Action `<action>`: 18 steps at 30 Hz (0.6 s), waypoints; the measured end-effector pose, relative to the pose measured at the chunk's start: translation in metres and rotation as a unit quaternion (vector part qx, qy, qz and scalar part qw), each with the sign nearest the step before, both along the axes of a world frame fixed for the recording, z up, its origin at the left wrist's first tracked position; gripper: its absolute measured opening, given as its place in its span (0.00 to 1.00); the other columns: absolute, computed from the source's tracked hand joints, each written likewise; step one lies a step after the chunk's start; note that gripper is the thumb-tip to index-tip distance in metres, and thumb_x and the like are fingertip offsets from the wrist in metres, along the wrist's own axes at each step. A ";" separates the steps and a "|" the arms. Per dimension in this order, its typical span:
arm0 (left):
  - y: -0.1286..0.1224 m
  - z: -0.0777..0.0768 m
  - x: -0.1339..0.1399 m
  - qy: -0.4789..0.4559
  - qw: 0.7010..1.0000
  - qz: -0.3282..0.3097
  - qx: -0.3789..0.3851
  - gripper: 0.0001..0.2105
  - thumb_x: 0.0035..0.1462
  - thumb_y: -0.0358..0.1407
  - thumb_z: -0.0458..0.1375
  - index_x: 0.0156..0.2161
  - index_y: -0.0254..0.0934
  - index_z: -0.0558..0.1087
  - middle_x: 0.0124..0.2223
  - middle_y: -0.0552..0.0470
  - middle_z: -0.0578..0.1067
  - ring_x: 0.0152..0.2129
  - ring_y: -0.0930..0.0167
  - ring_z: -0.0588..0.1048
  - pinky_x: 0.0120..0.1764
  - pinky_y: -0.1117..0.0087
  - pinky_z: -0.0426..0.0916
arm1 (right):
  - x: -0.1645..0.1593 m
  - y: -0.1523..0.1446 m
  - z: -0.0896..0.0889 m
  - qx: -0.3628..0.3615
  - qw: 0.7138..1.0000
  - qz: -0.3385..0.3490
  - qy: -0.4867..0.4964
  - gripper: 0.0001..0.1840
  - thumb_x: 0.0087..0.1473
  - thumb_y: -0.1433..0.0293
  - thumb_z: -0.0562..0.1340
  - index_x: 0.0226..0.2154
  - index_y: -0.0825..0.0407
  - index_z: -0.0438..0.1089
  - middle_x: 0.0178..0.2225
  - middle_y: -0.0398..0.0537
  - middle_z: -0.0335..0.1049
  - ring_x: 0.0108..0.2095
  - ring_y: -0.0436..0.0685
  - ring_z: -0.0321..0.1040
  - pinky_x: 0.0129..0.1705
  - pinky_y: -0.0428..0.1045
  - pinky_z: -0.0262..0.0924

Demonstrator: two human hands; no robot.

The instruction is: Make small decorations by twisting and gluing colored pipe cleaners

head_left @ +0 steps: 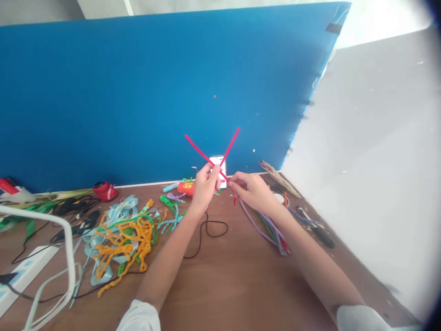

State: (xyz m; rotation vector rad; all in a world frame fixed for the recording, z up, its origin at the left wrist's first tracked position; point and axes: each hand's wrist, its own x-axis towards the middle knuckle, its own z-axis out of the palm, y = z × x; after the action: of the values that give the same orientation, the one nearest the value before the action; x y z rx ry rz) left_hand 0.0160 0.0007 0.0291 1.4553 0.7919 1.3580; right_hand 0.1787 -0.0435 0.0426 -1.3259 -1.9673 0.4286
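Note:
Red pipe cleaners (231, 143) cross in an X shape, held up above the table. My left hand (206, 184) pinches them at the crossing between thumb and fingers. Lower down to the right, my right hand (251, 189) has its thumb and fingertips closed on a lower end of the red pipe cleaner. A short red tip shows below that hand. Right behind the crossing stands a phone (223, 183) with a lit screen, partly hidden by my left hand. Under my right forearm lies a bundle of purple, green and red pipe cleaners (272, 234).
Twisted orange pipe cleaners (134, 243) and light blue ribbon (98, 246) are heaped on the left. A white power strip (27, 276) and a white curved tube (70, 257) are at the near left. A black cable (200, 241) loops mid-table. A blue partition (155, 101) stands behind.

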 end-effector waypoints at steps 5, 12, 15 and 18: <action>0.002 0.000 0.000 -0.025 0.999 -0.024 -0.028 0.18 0.59 0.52 0.59 0.36 0.37 0.67 0.21 0.59 0.71 0.13 0.80 0.65 0.16 0.78 0.52 | 0.001 0.002 0.000 -0.003 1.000 0.000 0.003 0.10 0.62 0.65 0.56 0.31 0.49 0.68 0.22 0.42 0.72 0.23 0.51 0.66 0.30 0.47 0.52; 0.005 0.001 -0.001 -0.066 0.997 -0.028 -0.036 0.17 0.55 0.49 0.64 0.35 0.35 0.70 0.27 0.55 0.73 0.18 0.81 0.67 0.18 0.79 0.53 | 0.003 0.002 0.000 -0.003 1.000 -0.006 0.011 0.08 0.62 0.66 0.56 0.33 0.49 0.68 0.22 0.41 0.72 0.23 0.52 0.67 0.30 0.47 0.52; 0.004 0.002 -0.001 -0.083 0.994 -0.044 -0.052 0.16 0.54 0.47 0.65 0.35 0.34 0.70 0.26 0.56 0.72 0.17 0.82 0.63 0.18 0.80 0.51 | 0.004 0.003 0.000 -0.002 1.000 -0.011 0.011 0.08 0.62 0.66 0.57 0.32 0.50 0.68 0.23 0.41 0.73 0.24 0.52 0.68 0.30 0.47 0.52; 0.004 0.003 0.000 -0.091 0.993 -0.045 -0.061 0.14 0.54 0.44 0.65 0.34 0.34 0.70 0.26 0.55 0.72 0.17 0.82 0.62 0.19 0.80 0.50 | 0.004 0.003 0.001 -0.002 1.000 -0.011 0.009 0.08 0.61 0.66 0.57 0.32 0.50 0.69 0.23 0.42 0.73 0.24 0.52 0.68 0.30 0.47 0.52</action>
State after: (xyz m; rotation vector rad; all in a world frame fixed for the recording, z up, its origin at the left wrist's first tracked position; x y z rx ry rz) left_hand 0.0155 0.0049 0.0323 1.2381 0.6706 1.3300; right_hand 0.1830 -0.0404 0.0437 -1.3409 -1.9366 0.4331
